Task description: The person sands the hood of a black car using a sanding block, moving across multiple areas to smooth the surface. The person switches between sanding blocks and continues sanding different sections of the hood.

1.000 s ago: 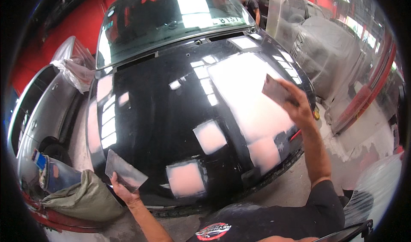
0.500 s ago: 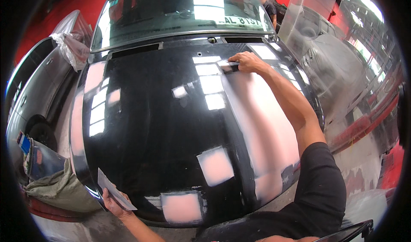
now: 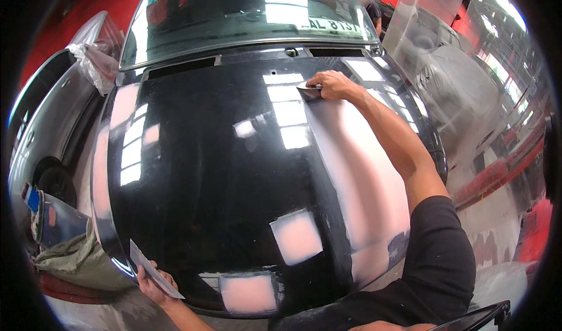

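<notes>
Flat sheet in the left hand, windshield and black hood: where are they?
Flat sheet (image 3: 147, 269), head view: middle of its face.
Windshield (image 3: 243, 21), head view: dark middle glass.
Black hood (image 3: 222, 179), head view: dark middle surface.

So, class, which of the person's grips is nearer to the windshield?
Right. The right grip is at the far part of the hood, a little short of the windshield; the left grip is at the near left corner, much farther away.

The black hood (image 3: 205, 161), patched pale pink, spans the middle; a thin grey sheet (image 3: 142, 259) slants at seven-thirty, a small dark pad (image 3: 309, 90) at one o'clock.
</notes>
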The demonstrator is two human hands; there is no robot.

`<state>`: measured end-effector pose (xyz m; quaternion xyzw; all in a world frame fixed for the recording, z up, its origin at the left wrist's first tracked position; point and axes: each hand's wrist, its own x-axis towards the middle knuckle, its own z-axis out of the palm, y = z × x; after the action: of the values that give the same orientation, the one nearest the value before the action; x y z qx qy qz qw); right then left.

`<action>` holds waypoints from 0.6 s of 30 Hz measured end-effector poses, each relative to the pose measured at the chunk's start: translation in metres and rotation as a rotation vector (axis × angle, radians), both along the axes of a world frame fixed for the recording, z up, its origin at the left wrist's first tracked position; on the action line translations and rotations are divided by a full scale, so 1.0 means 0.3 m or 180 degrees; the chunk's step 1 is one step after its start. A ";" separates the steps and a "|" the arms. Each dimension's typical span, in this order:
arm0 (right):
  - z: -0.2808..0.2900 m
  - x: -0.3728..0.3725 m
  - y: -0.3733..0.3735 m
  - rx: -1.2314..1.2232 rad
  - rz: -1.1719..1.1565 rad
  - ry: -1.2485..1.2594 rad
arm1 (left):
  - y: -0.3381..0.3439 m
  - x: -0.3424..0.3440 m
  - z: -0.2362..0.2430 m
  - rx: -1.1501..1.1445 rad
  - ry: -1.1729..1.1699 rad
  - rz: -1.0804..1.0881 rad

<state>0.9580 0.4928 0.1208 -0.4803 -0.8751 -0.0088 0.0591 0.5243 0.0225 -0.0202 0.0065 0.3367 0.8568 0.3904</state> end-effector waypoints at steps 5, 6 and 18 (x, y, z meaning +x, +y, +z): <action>-0.013 0.058 -0.146 -0.0044 -0.0080 -0.0203 | -0.006 -0.009 -0.012 -0.0030 0.0262 -0.0284; -0.003 0.065 -0.150 -0.0149 -0.0055 -0.0279 | -0.006 -0.011 -0.015 -0.0038 0.0135 -0.0165; 0.006 0.006 0.064 0.0079 -0.0146 -0.0141 | -0.030 -0.069 -0.080 0.0206 0.0373 -0.0428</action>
<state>0.9599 0.5121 0.1227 -0.4992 -0.8647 -0.0316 0.0455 0.5035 0.0135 -0.0444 0.0918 0.3299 0.8373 0.4262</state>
